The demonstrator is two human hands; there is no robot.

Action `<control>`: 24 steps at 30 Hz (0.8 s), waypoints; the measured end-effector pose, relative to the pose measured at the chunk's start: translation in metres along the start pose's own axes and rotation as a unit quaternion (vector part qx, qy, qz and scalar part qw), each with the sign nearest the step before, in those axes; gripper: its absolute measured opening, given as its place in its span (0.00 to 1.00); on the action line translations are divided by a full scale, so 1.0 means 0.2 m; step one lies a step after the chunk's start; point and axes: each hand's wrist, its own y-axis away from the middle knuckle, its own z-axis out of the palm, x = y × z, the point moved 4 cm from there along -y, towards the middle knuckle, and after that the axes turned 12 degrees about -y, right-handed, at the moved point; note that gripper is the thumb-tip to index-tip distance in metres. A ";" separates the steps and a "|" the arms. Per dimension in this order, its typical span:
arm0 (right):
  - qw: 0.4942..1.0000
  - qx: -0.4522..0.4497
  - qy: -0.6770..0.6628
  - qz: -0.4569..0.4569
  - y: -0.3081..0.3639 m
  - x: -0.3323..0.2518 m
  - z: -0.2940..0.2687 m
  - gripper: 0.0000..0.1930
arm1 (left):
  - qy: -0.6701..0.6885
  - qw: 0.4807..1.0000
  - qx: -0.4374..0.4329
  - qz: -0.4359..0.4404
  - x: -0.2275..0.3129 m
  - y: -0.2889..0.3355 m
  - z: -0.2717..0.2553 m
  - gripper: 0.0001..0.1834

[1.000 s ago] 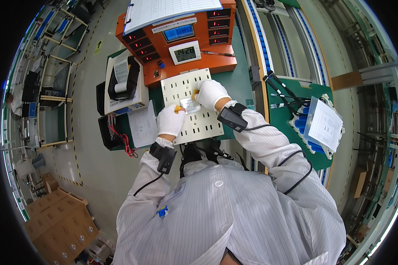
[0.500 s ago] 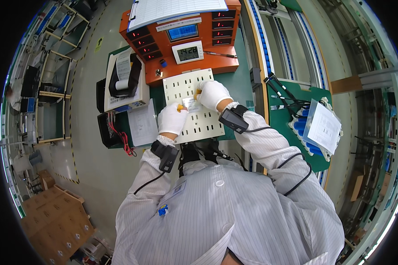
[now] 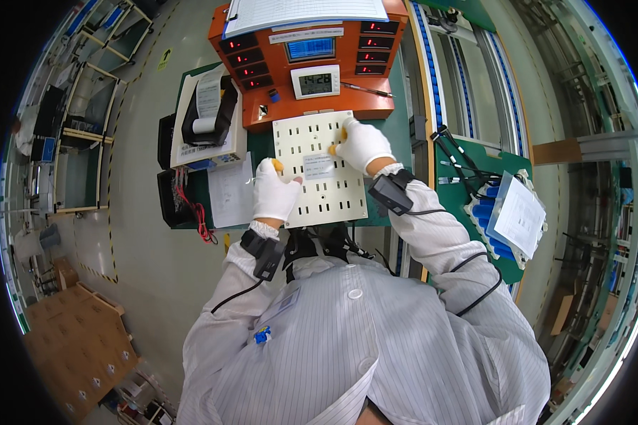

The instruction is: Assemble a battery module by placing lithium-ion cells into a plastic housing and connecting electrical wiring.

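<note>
A cream-white plate (image 3: 324, 206) with rows of slots lies on the green bench in front of me. A white label (image 3: 319, 167) with small print sits flat near its middle. My left hand (image 3: 274, 193), in a white glove with yellow fingertips, is at the plate's left edge, thumb apart from the fingers. Across the upper right of the plate is my right hand (image 3: 365, 146), gloved alike, its yellow-tipped thumb and forefinger apart. Neither hand shows anything held. Whether the fingers touch the plate is unclear.
Behind the plate stands an orange test box (image 3: 319, 108) with red displays, a small clock (image 3: 315, 83) and a pen (image 3: 367, 89). A label printer (image 3: 208, 117) and red wires (image 3: 204, 224) are at left. Black cables (image 3: 463, 152) and a blue battery pack (image 3: 483, 212) lie at right.
Both hands have moved away from the label: the left toward the left edge, the right toward the upper right. Their fingers have spread, and the whole label now shows.
</note>
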 end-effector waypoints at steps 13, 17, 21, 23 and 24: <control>0.911 0.069 0.170 -0.369 -0.03 -0.29 0.29 0.28 | 0.060 0.986 -0.118 -0.096 -0.30 0.39 0.03 0.32; 0.915 0.218 0.169 -0.294 -0.20 -0.18 0.10 0.31 | 0.068 0.978 -0.183 -0.074 -0.25 0.42 0.00 0.31; 0.922 0.145 0.205 -0.293 -0.16 -0.22 0.12 0.31 | 0.096 0.973 -0.205 -0.055 -0.31 0.43 0.07 0.33; 0.923 0.082 0.199 -0.320 -0.07 -0.29 0.22 0.31 | 0.124 0.968 -0.211 -0.048 -0.33 0.44 0.09 0.34; 0.910 0.082 0.188 -0.360 -0.02 -0.31 0.27 0.32 | 0.127 0.967 -0.215 -0.043 -0.33 0.44 0.09 0.34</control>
